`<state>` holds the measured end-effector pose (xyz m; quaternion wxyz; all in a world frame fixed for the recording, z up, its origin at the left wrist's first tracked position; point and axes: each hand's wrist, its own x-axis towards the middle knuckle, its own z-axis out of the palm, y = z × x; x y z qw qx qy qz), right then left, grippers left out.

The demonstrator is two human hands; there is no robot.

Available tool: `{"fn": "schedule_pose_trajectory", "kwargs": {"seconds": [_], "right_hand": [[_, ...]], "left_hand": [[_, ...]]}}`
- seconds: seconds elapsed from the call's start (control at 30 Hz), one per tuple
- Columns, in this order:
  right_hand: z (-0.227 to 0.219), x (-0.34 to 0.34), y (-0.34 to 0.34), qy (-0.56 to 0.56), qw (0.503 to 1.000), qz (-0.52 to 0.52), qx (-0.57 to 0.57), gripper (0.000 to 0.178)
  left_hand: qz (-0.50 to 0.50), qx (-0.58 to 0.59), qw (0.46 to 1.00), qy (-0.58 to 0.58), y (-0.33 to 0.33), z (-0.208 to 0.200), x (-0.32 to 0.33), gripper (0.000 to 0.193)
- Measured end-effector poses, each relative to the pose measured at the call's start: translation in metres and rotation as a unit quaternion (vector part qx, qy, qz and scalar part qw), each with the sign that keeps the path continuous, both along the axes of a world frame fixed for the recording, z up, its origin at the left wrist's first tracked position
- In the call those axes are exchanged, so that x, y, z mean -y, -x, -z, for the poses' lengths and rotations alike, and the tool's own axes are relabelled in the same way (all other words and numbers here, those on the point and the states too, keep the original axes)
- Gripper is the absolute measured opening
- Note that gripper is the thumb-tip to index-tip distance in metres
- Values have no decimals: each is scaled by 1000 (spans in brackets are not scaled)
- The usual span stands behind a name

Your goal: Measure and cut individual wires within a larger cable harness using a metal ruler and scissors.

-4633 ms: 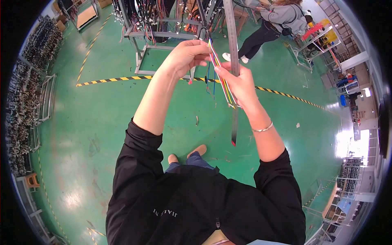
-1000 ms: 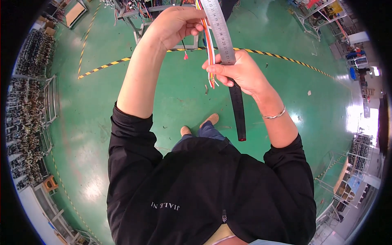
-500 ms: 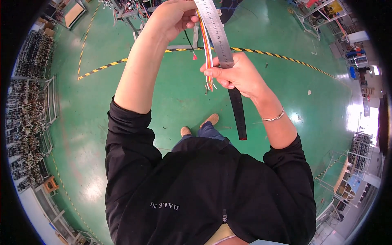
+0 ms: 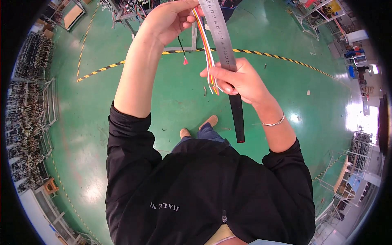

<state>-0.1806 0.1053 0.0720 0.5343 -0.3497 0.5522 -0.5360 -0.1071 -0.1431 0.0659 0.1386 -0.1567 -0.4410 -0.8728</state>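
Observation:
A steel ruler [image 4: 220, 36] slants down from the top edge into my right hand [image 4: 245, 81], whose fingers are closed around it. Alongside it runs a bundle of white, yellow, orange and red wires [image 4: 204, 38]. The right thumb presses on these wires near their loose, spread lower ends. Up at the top, my left hand [image 4: 171, 22] is closed on the upper part of the bundle beside the ruler; its fingertips are partly hidden. Below the right hand, in line with the ruler, hangs a long flat black piece [image 4: 237, 118] with a reddish tip.
Behind my hands stands a metal frame [image 4: 132, 28] with wires on it; a black cable with a pink end [image 4: 185, 61] hangs there. Yellow-black tape [image 4: 281, 57] crosses the green floor [image 4: 175, 94]. Racks [image 4: 28, 110] line the left side, and shelves [image 4: 316, 14] stand far right.
Both hands stay closed. The right hand, with ruler and wire ends, has shifted slightly down and right. The wires' lower ends stick out further below the right thumb.

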Motion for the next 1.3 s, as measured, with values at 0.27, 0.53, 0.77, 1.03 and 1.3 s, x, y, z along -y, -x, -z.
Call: {"fn": "schedule_pose_trajectory", "kwargs": {"seconds": [0.27,0.53,0.77,1.03,1.3], "right_hand": [[7,-9,-10,118,952,252,-129,8],[2,-12,-14,77,963,183,-180,13],[6,-10,0,43,959,199,-197,16],[3,-2,5,33,957,194,-215,18],[10,3,7,7,950,198,-242,16]], "left_hand": [[-202,265,943,-6,-3,-24,-22,16],[-220,237,946,5,1,-24,-26,23],[-216,234,948,9,5,-26,-22,23],[-218,226,949,15,6,-26,-18,23],[-198,230,953,5,9,-26,-18,23]]}}
